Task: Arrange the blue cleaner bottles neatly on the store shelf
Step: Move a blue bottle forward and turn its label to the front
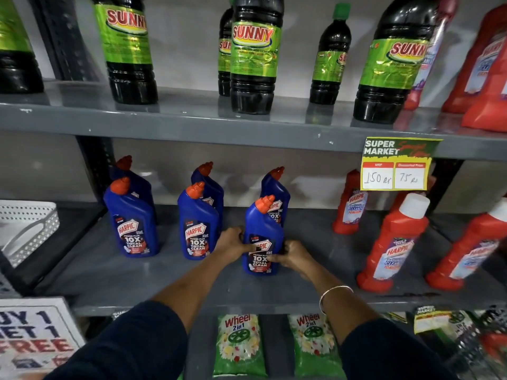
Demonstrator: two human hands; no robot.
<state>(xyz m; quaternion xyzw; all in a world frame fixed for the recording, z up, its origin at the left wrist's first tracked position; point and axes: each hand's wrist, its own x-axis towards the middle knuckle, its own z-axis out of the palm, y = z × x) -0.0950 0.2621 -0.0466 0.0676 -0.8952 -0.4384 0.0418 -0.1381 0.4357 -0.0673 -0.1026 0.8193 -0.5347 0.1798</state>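
Several blue cleaner bottles with orange caps stand upright on the grey middle shelf (115,275) in three short rows, front to back. The left front bottle (133,220) and the middle front bottle (198,224) each have one bottle right behind them. The right front bottle (262,237) stands nearer the shelf's front edge than the other two, with another blue bottle (275,187) behind it. My left hand (233,244) grips its left side and my right hand (292,255) grips its right side, low on the label.
Red cleaner bottles (392,242) stand to the right on the same shelf, under a yellow price tag (395,167). Dark bottles with green labels (255,53) fill the shelf above. A white perforated basket (26,229) sits at the left. Green detergent packs (240,344) lie below.
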